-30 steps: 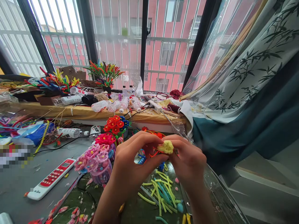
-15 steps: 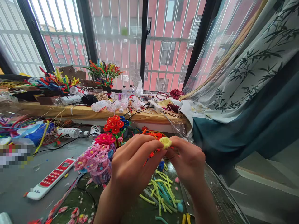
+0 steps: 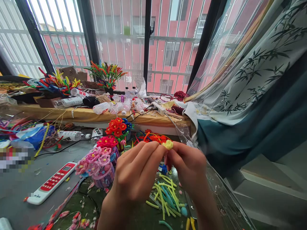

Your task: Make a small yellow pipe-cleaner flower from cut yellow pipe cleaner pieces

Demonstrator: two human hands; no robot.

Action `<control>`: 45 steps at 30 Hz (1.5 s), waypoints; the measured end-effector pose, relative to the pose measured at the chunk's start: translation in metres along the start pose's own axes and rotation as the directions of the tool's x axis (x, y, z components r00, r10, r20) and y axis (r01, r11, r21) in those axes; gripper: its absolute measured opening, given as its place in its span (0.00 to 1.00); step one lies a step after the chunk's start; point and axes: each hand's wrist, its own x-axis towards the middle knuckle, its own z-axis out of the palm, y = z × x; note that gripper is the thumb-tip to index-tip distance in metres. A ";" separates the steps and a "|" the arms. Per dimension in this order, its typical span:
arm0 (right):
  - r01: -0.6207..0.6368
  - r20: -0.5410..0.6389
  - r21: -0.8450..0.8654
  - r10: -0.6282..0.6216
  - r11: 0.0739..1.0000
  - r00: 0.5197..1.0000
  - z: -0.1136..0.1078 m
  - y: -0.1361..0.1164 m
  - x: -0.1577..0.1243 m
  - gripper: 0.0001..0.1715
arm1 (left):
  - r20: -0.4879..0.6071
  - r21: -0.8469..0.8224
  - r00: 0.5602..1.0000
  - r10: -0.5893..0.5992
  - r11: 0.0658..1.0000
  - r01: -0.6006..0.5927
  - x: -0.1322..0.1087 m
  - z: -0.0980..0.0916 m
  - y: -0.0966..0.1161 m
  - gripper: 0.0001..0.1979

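Since a second ago, the left hand (image 3: 137, 172) has been folding its arched fingers together, and the yellow fuzzy piece (image 3: 168, 145) is sitting slightly higher and farther left in view. Small and lumpy, it is facing up above the fingertips; its long axis is too unclear to tell, and its underside is being hidden. Both hands are pinching it, the left hand at its left side and the right hand (image 3: 188, 161) at its right, so it is hanging in the air to the right of the pink flower pot (image 3: 103, 177). Left knuckles are appearing just beside the pot, leaving little visible room that way. Right of the pot, yellow and blue strips (image 3: 168, 191) are lying on the dark surface (image 3: 141, 220) below the hands. Farther right of it, the surface's edge is running past the right forearm. Left of the pot, a remote (image 3: 52, 182) is resting; behind it, a windowsill (image 3: 86, 115) is bounding the far side.
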 end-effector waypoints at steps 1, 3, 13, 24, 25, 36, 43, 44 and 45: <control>-0.043 0.004 0.033 0.042 0.999 0.999 0.000 -0.001 -0.001 0.19 | -0.003 -0.013 1.000 -0.001 1.000 0.000 0.000 0.000 0.000 0.07; -0.115 0.023 0.099 0.113 0.988 0.993 0.000 -0.002 -0.002 0.19 | -0.001 -0.066 0.999 -0.054 0.996 0.054 0.003 0.000 0.001 0.06; -0.098 0.108 0.087 0.088 0.991 0.990 -0.004 0.001 0.002 0.17 | -0.022 -0.174 0.990 -0.140 0.975 0.134 0.011 0.004 0.005 0.05; -0.108 0.219 0.140 0.076 0.984 0.973 -0.010 0.005 0.001 0.16 | 0.075 -0.357 0.968 -0.239 0.900 0.250 0.012 0.001 0.002 0.07; -0.115 0.242 0.141 0.078 0.983 0.967 -0.011 0.006 0.001 0.17 | 0.085 -0.361 0.970 -0.229 0.900 0.244 0.012 0.001 0.001 0.08; -0.175 0.349 0.130 0.120 0.976 0.929 -0.010 0.006 0.001 0.17 | 0.095 -0.316 0.980 -0.175 0.928 0.196 0.014 -0.006 -0.004 0.09; -0.184 0.354 0.182 0.110 0.966 0.929 -0.016 0.007 0.001 0.17 | 0.222 -0.414 0.942 -0.253 0.850 0.326 0.011 -0.008 -0.011 0.08; -0.184 0.361 0.175 0.111 0.967 0.926 -0.016 0.007 0.001 0.17 | 0.234 -0.428 0.938 -0.257 0.839 0.337 0.011 -0.008 -0.010 0.08; -0.185 0.373 0.171 0.111 0.968 0.921 -0.016 0.007 0.001 0.17 | 0.251 -0.441 0.933 -0.257 0.828 0.347 0.011 -0.008 -0.010 0.08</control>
